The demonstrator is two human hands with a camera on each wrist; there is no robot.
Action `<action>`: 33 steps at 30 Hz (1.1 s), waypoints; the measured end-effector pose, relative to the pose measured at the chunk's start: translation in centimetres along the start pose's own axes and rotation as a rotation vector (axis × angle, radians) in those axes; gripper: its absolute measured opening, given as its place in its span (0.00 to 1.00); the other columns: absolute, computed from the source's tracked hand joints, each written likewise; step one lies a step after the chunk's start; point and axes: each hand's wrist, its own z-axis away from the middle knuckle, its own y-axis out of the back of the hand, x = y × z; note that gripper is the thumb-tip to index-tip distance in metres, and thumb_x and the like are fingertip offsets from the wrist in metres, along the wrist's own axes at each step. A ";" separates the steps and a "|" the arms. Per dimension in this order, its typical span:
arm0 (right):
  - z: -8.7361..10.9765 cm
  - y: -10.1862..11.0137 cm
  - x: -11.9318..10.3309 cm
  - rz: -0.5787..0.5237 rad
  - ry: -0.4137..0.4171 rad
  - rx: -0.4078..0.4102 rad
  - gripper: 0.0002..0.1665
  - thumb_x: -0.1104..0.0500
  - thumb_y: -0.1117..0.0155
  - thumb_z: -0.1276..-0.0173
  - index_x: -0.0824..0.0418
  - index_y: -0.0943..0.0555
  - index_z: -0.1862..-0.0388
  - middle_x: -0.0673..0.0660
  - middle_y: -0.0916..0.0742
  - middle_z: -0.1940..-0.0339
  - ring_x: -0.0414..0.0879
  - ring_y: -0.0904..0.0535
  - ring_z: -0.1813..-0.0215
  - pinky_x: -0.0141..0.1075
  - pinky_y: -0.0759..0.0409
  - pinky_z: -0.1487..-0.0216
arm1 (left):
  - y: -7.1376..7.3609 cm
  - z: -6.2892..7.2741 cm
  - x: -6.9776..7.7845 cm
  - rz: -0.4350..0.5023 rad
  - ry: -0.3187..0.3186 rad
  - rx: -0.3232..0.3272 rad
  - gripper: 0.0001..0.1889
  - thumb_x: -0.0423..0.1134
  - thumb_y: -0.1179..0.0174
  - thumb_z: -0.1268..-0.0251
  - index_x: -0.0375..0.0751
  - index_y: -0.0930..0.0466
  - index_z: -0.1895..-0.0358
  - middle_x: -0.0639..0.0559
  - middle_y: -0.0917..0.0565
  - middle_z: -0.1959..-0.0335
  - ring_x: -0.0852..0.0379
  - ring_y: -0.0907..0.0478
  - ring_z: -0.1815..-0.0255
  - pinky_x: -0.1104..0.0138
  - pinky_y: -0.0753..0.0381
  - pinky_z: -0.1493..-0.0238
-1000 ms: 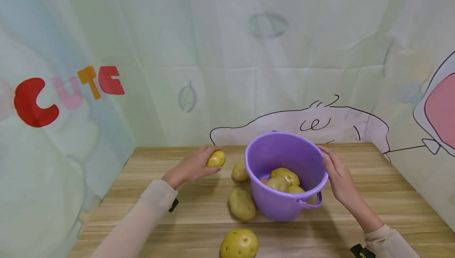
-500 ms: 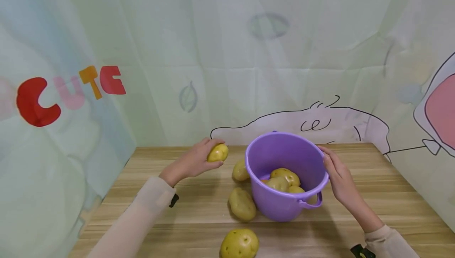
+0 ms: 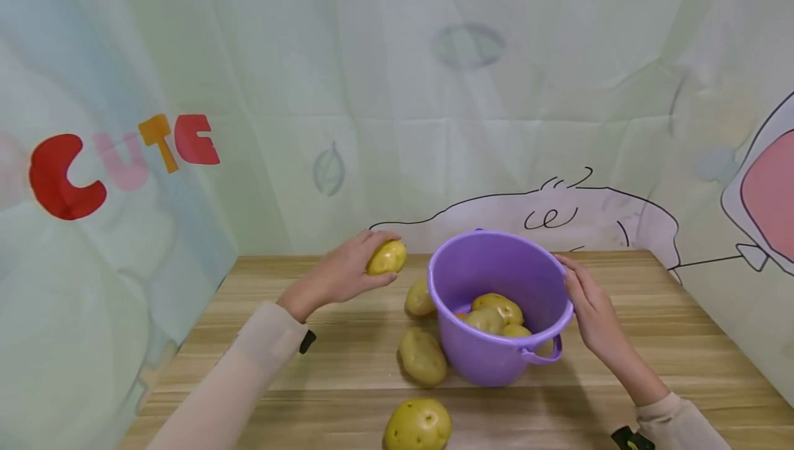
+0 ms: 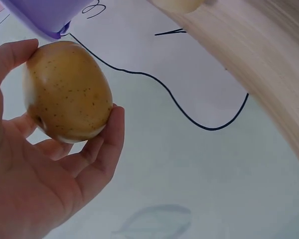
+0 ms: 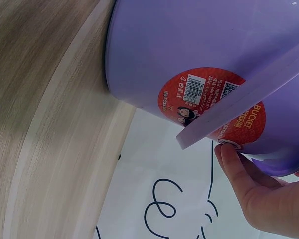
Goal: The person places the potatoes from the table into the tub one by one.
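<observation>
My left hand [image 3: 341, 272] holds a yellow potato [image 3: 387, 258] above the table, left of a purple bucket [image 3: 477, 357]. In the left wrist view, thumb and fingertips curl round the speckled potato [image 4: 70, 92]. My right hand [image 3: 594, 309] grips the bucket's right side at the rim, its fingers [image 5: 234, 169] against the wall by a red label [image 5: 214, 104]. Inside the bucket lie several potatoes [image 3: 499, 309] and a bit of something orange. One potato [image 3: 419, 298] sits partly behind the bucket's left side, another potato [image 3: 423, 357] beside its base.
A large potato [image 3: 418, 426] lies near the front of the wooden table [image 3: 335, 374]. The bucket's handle [image 3: 544, 357] hangs at its front right, with a yellowish shape behind it. A printed cloth backdrop [image 3: 391, 91] rises at the table's back and left.
My left hand has lifted the potato higher and moved it slightly right, toward the bucket. The right hand, the bucket and the other potatoes have stayed in place.
</observation>
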 end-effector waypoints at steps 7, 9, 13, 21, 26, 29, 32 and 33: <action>0.0 -0.1 0.1 -0.015 -0.011 -0.001 0.25 0.56 0.61 0.16 0.65 0.32 0.28 0.69 0.21 0.38 0.30 0.25 0.48 0.22 0.25 0.54 | 0.6 -0.3 1.2 -0.010 -0.047 0.036 0.33 0.49 0.36 0.33 0.50 0.34 0.27 0.48 0.26 0.47 0.54 0.26 0.56 0.59 0.21 0.56; 0.0 -0.1 0.2 -0.015 -0.014 0.004 0.25 0.56 0.61 0.16 0.65 0.31 0.28 0.69 0.21 0.38 0.30 0.25 0.47 0.22 0.25 0.53 | 0.8 -0.5 1.8 -0.009 -0.057 0.035 0.33 0.50 0.36 0.33 0.50 0.35 0.27 0.48 0.26 0.47 0.55 0.26 0.55 0.59 0.21 0.56; 0.0 -0.1 0.2 -0.003 -0.021 0.013 0.25 0.56 0.60 0.16 0.64 0.31 0.28 0.68 0.21 0.37 0.31 0.26 0.46 0.21 0.28 0.52 | 1.0 -1.0 3.0 -0.029 -0.069 0.011 0.33 0.53 0.38 0.32 0.52 0.36 0.26 0.50 0.26 0.45 0.55 0.27 0.54 0.60 0.22 0.55; -0.2 0.1 0.0 -0.011 -0.048 0.002 0.25 0.54 0.60 0.16 0.63 0.31 0.27 0.67 0.19 0.40 0.31 0.24 0.48 0.21 0.28 0.51 | 0.7 -2.2 5.1 -0.073 -0.109 0.001 0.34 0.56 0.39 0.32 0.53 0.36 0.26 0.50 0.27 0.42 0.54 0.28 0.50 0.59 0.22 0.56; -0.1 0.0 -0.4 -0.040 -0.070 0.016 0.26 0.54 0.58 0.16 0.64 0.31 0.28 0.68 0.18 0.41 0.33 0.22 0.50 0.23 0.26 0.53 | 0.3 -2.8 6.2 -0.094 -0.157 -0.001 0.32 0.55 0.39 0.32 0.54 0.35 0.27 0.52 0.26 0.47 0.58 0.28 0.56 0.64 0.23 0.61; 0.0 -0.1 -0.6 -0.042 -0.070 0.039 0.26 0.54 0.57 0.17 0.66 0.30 0.29 0.67 0.20 0.38 0.30 0.25 0.47 0.20 0.28 0.50 | 0.2 -3.0 6.8 -0.086 -0.171 -0.008 0.31 0.54 0.38 0.32 0.55 0.35 0.28 0.53 0.27 0.47 0.59 0.28 0.56 0.66 0.24 0.62; 0.0 -0.3 -0.8 -0.047 -0.056 0.062 0.25 0.56 0.55 0.17 0.68 0.29 0.30 0.67 0.21 0.36 0.26 0.28 0.44 0.17 0.32 0.48 | 0.0 -3.1 7.2 -0.078 -0.175 -0.015 0.32 0.54 0.38 0.32 0.55 0.35 0.28 0.53 0.27 0.46 0.60 0.28 0.56 0.67 0.23 0.63; 0.0 -0.3 -0.9 -0.048 -0.052 0.067 0.25 0.57 0.55 0.17 0.68 0.29 0.30 0.67 0.21 0.36 0.25 0.29 0.44 0.16 0.33 0.48 | 0.0 -3.1 7.4 -0.078 -0.177 -0.017 0.32 0.54 0.38 0.33 0.55 0.35 0.28 0.54 0.27 0.45 0.60 0.28 0.56 0.67 0.23 0.63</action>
